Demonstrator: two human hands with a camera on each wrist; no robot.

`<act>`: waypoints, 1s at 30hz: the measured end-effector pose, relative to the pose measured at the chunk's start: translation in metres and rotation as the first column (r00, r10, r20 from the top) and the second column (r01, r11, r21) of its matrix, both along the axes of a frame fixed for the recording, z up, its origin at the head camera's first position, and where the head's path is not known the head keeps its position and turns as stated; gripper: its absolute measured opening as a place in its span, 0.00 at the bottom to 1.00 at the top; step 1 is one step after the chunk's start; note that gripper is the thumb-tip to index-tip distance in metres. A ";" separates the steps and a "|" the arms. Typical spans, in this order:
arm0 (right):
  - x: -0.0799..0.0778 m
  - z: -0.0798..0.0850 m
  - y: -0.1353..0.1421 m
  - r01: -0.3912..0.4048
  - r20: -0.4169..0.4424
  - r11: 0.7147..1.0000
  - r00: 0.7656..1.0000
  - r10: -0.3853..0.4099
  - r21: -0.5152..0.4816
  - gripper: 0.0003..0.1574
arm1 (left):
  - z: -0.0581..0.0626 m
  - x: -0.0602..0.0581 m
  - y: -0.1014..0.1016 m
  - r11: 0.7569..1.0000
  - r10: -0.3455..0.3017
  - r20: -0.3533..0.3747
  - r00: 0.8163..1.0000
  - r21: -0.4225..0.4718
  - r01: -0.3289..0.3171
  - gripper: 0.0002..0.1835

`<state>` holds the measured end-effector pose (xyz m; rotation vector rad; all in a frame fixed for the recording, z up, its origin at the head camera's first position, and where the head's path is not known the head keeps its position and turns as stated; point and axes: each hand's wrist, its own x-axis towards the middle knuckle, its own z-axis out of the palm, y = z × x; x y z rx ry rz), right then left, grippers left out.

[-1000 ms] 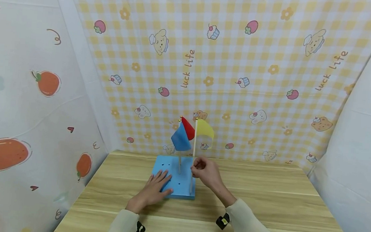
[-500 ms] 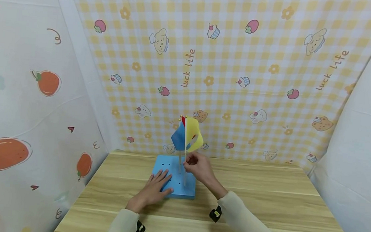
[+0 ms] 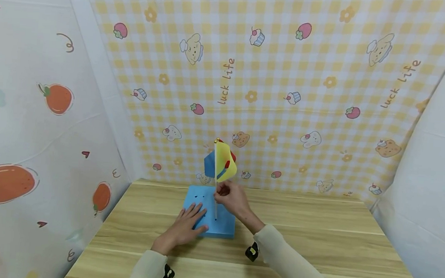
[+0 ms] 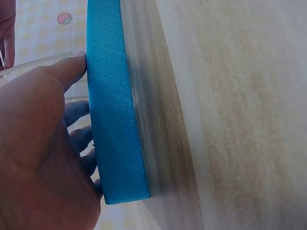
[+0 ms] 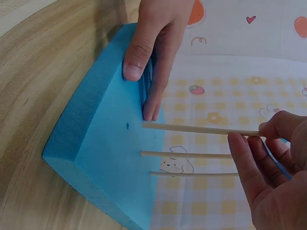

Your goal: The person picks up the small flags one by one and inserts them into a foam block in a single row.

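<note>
My right hand pinches the thin wooden stick of a yellow flag between thumb and fingers. In the right wrist view, the stick's lower tip sits just off a small hole in a blue foam block. Behind the yellow flag, a blue flag and a red flag partly show. Two other sticks stand in the block. Fingers spread, my left hand rests on the block's left part; in the left wrist view its thumb lies along the edge.
Under the block is a wooden table. More small holes show at the block's back left. A yellow checked cloth hangs behind the table, with pale cloths at both sides.
My right hand has carried the yellow flag leftward from the block's right front, bringing it in front of the blue and red flags. My left hand has stayed in place.
</note>
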<state>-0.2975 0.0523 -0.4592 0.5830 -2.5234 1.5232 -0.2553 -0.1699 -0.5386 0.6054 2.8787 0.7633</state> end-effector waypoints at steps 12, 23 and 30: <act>-0.003 -0.011 -0.002 -0.006 -0.034 0.999 0.999 0.007 0.036 0.07 | 0.000 0.001 0.000 1.000 0.004 0.000 1.000 0.000 -0.004 0.38; 0.004 -0.029 -0.004 -0.016 -0.017 0.998 1.000 0.017 0.059 0.05 | 0.000 0.001 0.000 1.000 -0.001 -0.012 1.000 0.013 0.001 0.37; 0.006 -0.030 -0.005 -0.019 -0.052 0.998 0.998 0.022 0.056 0.05 | 0.001 0.001 0.001 1.000 -0.005 -0.010 1.000 0.025 0.006 0.37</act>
